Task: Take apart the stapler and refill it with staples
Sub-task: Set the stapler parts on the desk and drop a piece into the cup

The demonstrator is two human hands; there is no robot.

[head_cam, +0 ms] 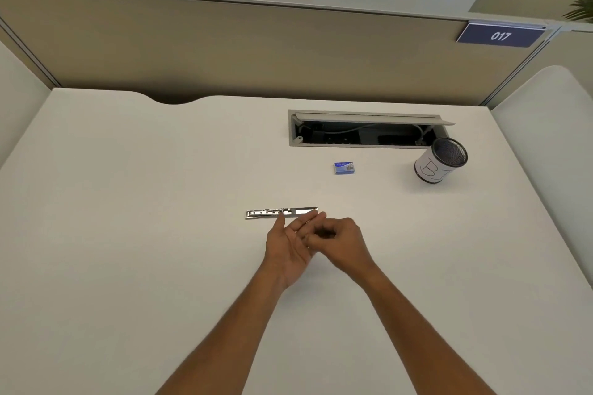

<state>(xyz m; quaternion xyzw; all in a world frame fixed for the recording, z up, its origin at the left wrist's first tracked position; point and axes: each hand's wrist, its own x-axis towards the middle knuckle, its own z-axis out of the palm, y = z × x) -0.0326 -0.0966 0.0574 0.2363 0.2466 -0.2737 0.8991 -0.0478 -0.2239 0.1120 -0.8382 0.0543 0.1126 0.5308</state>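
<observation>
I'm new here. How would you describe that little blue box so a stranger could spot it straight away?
On the white desk, find the open cable hatch sunk into its far right part. Just in front of its near edge lies the small blue box, left of the mesh pen cup. It is the only brightly coloured thing on the desk; the metal strip is silver.

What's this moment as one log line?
metal rail on desk; left hand open; right hand curled at left palm; staple box untouched
</observation>
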